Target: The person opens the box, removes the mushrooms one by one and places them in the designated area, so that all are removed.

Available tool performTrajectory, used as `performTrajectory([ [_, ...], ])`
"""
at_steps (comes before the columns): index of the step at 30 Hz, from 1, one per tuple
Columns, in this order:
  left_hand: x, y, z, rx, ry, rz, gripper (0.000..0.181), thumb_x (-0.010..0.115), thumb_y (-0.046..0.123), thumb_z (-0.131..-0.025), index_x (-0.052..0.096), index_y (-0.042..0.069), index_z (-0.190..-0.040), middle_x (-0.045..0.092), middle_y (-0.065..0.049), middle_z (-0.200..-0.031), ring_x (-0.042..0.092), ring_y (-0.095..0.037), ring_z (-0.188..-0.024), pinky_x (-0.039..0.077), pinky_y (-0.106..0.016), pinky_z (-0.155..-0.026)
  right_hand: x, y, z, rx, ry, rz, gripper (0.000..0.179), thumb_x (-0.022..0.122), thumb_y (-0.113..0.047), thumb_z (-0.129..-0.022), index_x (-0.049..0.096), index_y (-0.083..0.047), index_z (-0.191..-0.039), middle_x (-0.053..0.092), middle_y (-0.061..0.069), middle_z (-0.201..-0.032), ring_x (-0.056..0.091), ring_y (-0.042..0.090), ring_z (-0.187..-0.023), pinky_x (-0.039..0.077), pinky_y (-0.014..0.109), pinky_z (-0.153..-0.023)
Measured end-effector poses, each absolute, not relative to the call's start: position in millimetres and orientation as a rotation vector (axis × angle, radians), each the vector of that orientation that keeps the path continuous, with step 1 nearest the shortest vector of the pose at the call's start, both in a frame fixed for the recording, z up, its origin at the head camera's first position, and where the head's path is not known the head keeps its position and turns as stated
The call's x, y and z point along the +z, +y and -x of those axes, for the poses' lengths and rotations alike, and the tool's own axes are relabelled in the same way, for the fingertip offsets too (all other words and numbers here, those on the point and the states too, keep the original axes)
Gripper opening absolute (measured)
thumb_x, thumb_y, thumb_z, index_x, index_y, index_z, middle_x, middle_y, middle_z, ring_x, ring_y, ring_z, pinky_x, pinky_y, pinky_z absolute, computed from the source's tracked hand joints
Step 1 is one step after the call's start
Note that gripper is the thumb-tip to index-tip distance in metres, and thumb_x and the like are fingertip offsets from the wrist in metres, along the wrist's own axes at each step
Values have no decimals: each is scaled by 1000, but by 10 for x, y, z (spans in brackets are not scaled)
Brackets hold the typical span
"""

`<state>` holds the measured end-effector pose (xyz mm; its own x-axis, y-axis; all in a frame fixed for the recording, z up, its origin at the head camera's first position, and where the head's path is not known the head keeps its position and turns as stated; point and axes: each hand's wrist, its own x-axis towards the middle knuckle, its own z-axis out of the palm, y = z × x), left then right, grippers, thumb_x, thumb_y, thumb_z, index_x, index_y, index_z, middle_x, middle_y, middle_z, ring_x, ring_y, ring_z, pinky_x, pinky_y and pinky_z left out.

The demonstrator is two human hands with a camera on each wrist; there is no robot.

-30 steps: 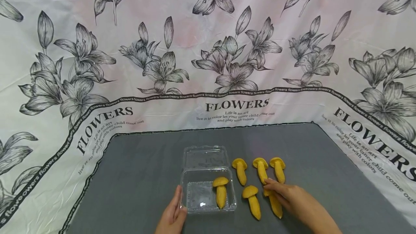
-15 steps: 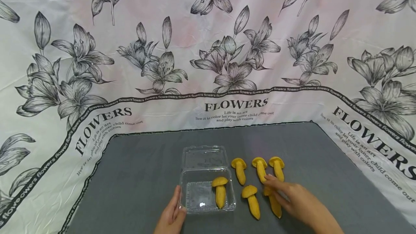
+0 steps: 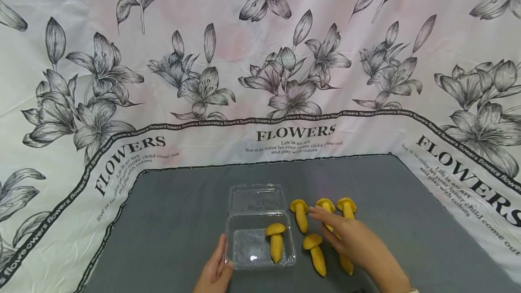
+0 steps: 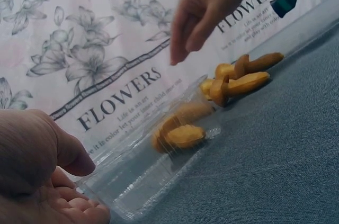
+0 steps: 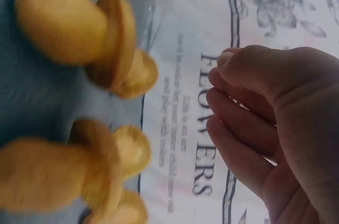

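Observation:
My left hand (image 3: pixel 214 268) grips the near left corner of a clear plastic clamshell box (image 3: pixel 248 263), thumb at the rim. The box's lid (image 3: pixel 258 199) is folded back. One yellow mushroom (image 3: pixel 276 247) lies inside, on the right. My right hand (image 3: pixel 350 238) hovers over the loose mushrooms to the right, nothing between its fingers; in the right wrist view its fingers (image 5: pixel 241 123) are loosely bent. Below it, a near mushroom (image 3: pixel 346 264) and a far one (image 3: pixel 325 204) are partly covered. Another mushroom (image 3: pixel 315 257) lies just left of the hand.
More mushrooms stand in the back row, one at its left end (image 3: pixel 301 218) beside the box and one at its right end (image 3: pixel 346 206). A grey cloth (image 3: pixel 175 220) covers the table. Behind it rises a white flower-printed curtain (image 3: pixel 228 80).
My right hand has lifted from the near right mushroom and shifted left and away from me, its fingertips now near the back row. The left hand and the box have stayed put.

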<state>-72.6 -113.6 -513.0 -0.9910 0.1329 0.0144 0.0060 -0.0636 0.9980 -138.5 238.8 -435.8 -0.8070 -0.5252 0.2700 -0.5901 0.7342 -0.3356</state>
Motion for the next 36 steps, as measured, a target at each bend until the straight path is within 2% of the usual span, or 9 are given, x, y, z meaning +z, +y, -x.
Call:
performTrajectory([
  [7,-5153,-1151,739,2241,2089,-172,74,54,-2,-104,7,-20,-159,3,-36,-168,3,-47,-152,25,-5,-105,-4316,2129,1480,581,-2742,-968,51,73,-9,-100,62,-18,-149,72,4,-136,55,-5,-61,53,24,-60],
  [10,-5135,-1150,750,2245,2076,-210,75,54,-2,-104,5,-21,-158,1,-37,-168,1,-47,-153,24,-4,-105,-4307,2021,1523,595,-2731,-1013,52,74,-9,-100,60,-16,-150,69,7,-142,56,-4,-59,54,23,-59],
  [12,-5128,-1151,756,2245,2068,-241,75,53,-3,-104,4,-22,-158,-1,-38,-168,-1,-48,-153,23,-4,-105,-4307,1949,1549,595,-2730,-1046,53,75,-9,-99,60,-15,-150,63,8,-149,62,-3,-66,57,22,-62],
  [16,-5119,-1152,768,2251,2044,-222,76,53,-2,-105,3,-20,-159,-1,-35,-169,-2,-43,-153,22,-3,-105,-4327,1832,1578,613,-2760,-1082,56,74,-9,-100,57,-14,-153,59,8,-154,58,-2,-59,54,20,-57],
  [20,-5143,-1153,763,2258,2045,-213,75,53,-1,-105,5,-20,-159,0,-36,-169,0,-44,-152,22,-4,-106,-4390,1757,1592,581,-2750,-1106,56,74,-12,-100,56,-15,-154,57,6,-156,70,6,-77,60,26,-69],
  [22,-5160,-1152,758,2255,2054,-219,74,53,-2,-105,6,-21,-158,1,-37,-168,1,-46,-152,23,-5,-106,-4426,1731,1593,554,-2716,-1127,56,75,-12,-100,57,-14,-153,57,5,-156,74,14,-102,63,32,-83],
  [25,-5173,-1152,750,2248,2055,-210,73,52,-3,-105,6,-21,-158,2,-37,-168,1,-47,-152,23,-6,-106,-4466,1690,1591,512,-2679,-1142,54,75,-13,-100,59,-13,-151,56,3,-157,65,22,-129,60,39,-98],
  [28,-5182,-1155,748,2240,2058,-208,73,52,-3,-105,6,-21,-158,1,-38,-167,1,-49,-153,24,-6,-106,-4483,1642,1581,496,-2683,-1145,52,74,-13,-101,59,-13,-151,56,3,-158,59,24,-138,58,42,-101],
  [36,-5160,-1160,752,2215,2058,-181,74,53,-1,-105,6,-19,-159,1,-35,-169,1,-46,-153,23,-7,-106,-4527,1526,1601,440,-2800,-1162,52,70,-13,-104,57,-14,-154,54,2,-160,57,23,-141,57,42,-103],
])
